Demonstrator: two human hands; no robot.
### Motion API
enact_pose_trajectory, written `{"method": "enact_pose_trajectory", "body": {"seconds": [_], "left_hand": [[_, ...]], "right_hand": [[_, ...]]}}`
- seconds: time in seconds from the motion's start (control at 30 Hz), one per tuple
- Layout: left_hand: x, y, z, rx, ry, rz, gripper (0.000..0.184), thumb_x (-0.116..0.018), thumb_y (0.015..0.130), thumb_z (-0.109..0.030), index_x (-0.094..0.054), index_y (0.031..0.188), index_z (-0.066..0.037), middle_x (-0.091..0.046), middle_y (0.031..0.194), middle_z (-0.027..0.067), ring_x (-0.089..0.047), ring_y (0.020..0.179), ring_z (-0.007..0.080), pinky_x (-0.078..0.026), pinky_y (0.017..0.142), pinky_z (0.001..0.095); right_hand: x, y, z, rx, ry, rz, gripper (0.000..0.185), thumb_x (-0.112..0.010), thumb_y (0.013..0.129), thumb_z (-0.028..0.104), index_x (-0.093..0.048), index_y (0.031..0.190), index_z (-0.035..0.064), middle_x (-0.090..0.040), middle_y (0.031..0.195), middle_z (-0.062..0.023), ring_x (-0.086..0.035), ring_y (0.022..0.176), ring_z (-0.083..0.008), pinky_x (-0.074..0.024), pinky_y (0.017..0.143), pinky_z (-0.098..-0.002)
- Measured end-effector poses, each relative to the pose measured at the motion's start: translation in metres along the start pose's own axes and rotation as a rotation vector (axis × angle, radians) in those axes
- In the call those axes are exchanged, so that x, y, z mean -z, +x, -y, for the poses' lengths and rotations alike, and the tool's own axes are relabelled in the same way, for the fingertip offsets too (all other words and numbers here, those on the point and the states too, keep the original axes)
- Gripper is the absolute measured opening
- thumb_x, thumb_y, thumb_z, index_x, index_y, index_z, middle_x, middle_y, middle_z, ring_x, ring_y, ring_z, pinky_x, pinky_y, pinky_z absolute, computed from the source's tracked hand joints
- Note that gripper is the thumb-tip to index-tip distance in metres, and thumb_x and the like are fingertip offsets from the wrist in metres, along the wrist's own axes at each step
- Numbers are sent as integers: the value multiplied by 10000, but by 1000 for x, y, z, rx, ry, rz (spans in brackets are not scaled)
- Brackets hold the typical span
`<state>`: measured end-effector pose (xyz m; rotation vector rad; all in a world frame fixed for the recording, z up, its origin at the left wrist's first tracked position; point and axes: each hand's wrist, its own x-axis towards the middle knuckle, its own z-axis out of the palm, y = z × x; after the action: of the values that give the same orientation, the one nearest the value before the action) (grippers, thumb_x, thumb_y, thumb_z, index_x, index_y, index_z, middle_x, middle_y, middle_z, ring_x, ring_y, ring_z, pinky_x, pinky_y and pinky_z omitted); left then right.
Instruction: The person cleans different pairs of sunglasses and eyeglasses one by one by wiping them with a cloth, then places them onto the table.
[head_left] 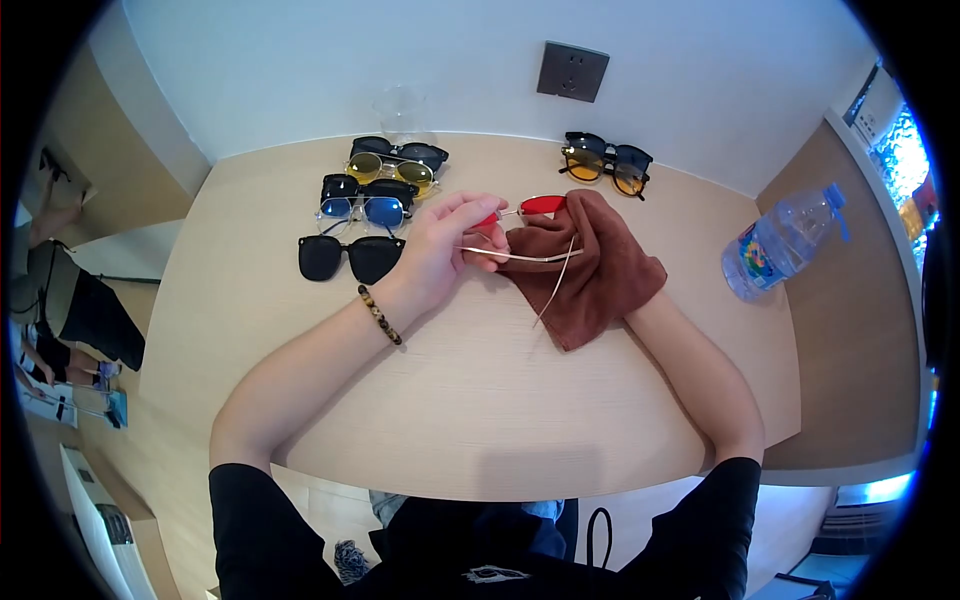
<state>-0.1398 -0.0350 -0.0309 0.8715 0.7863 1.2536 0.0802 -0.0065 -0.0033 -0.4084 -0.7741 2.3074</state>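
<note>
My left hand (447, 235) is closed round one side of a pair of red-lensed sunglasses (541, 206) with thin metal temples. Those temples are unfolded and point toward me, crossing in front of the cloth. A brown cloth (590, 260) covers my right hand, leaving only the right wrist (648, 312) and forearm bare. Folds of the cloth gather against the edge of the far red lens, where my right hand grips it. The fingers under the cloth are hidden. Both forearms rest on the table (480, 400).
Left of my hands lie several pairs: black sunglasses (350, 259), blue-tinted glasses (362, 212), yellow-lensed glasses (392, 170) and dark ones (425, 153). Orange-tinted sunglasses (606, 165) lie at the back right. A water bottle (780, 245) stands near the right-hand panel (860, 300). Other people appear far left.
</note>
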Motion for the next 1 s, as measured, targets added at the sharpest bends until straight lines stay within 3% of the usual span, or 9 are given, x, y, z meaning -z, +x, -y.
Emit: {"method": "enact_pose_trajectory", "body": {"seconds": [0.1, 0.17, 0.27, 0.37, 0.4, 0.47, 0.57, 0.77, 1.0], "left_hand": [[2, 2, 2, 25, -23, -34, 312, -642, 1014, -310, -657, 1160, -34, -622, 782, 31, -605, 604, 116, -462, 501, 240], [5, 2, 1, 28, -13, -27, 304, -637, 1020, -310, -658, 1159, -40, -605, 770, 19, -550, 545, 99, -423, 463, 232], [10, 2, 0, 22, -17, 4, 273, -651, 1019, -301, -664, 1124, -49, -589, 742, 6, -443, 448, 64, -344, 402, 221], [6, 1, 1, 11, -11, 14, 247, -670, 1012, -289, -669, 1077, -50, -588, 724, 1, -369, 402, 41, -294, 376, 217], [4, 1, 1, 2, 6, 3, 243, -669, 1012, -286, -668, 1065, -49, -585, 722, -1, -348, 394, 37, -283, 373, 216], [2, 1, -1, 5, 25, 13, 234, -668, 1012, -281, -668, 1061, -52, -575, 712, -7, -348, 398, 35, -279, 376, 215], [6, -1, -2, 23, 47, 46, 219, -667, 1012, -271, -670, 1054, -56, -555, 695, -19, -344, 415, 27, -262, 387, 208], [16, 3, -6, 143, 72, 100, 182, -615, 1029, -220, -678, 1065, -53, -493, 657, -37, -309, 450, 24, -226, 403, 198], [9, -1, -8, 138, 252, 190, 155, -643, 1012, -194, -689, 1066, -56, -509, 725, -46, -365, 552, 4, -260, 463, 170]], "right_hand": [[12, 0, 2, 11, -228, 113, 263, -375, 1100, 242, -499, 1092, 10, -556, 976, -63, -608, 989, -222, -508, 994, -377], [36, 3, 8, 185, -1099, 159, 74, -425, 1069, 98, -453, 1080, 30, -497, 898, -27, -545, 915, -218, -484, 979, -325], [2, -22, 3, 273, -1212, -223, 241, -596, 970, 26, -481, 1181, 39, -566, 983, -27, -587, 1000, -191, -497, 977, -323], [37, -13, 13, 153, -838, 16, 607, -848, 745, 7, -479, 1225, 47, -598, 1067, -34, -579, 1030, -152, -502, 959, -330], [31, -16, 12, 156, -836, 15, 607, -848, 745, 7, -479, 1225, 47, -598, 1067, -34, -579, 1030, -152, -502, 959, -330], [13, -25, 9, 820, -1522, 206, 482, -726, 944, 213, -527, 1350, 46, -662, 1222, -87, -639, 1041, -169, -524, 945, -303], [19, -18, 13, 378, -1337, 62, 644, -838, 808, 151, -511, 1354, 47, -659, 1227, -84, -646, 1089, -196, -527, 935, -306], [5, -31, 5, 705, -1727, 16, 639, -866, 602, -1, -562, 1164, 24, -646, 1012, -70, -650, 921, -178, -524, 832, -297], [-31, -42, 15, 685, -1722, 29, 620, -892, 604, 22, -593, 1147, 50, -697, 932, -74, -690, 872, -272, -526, 784, -284]]}}
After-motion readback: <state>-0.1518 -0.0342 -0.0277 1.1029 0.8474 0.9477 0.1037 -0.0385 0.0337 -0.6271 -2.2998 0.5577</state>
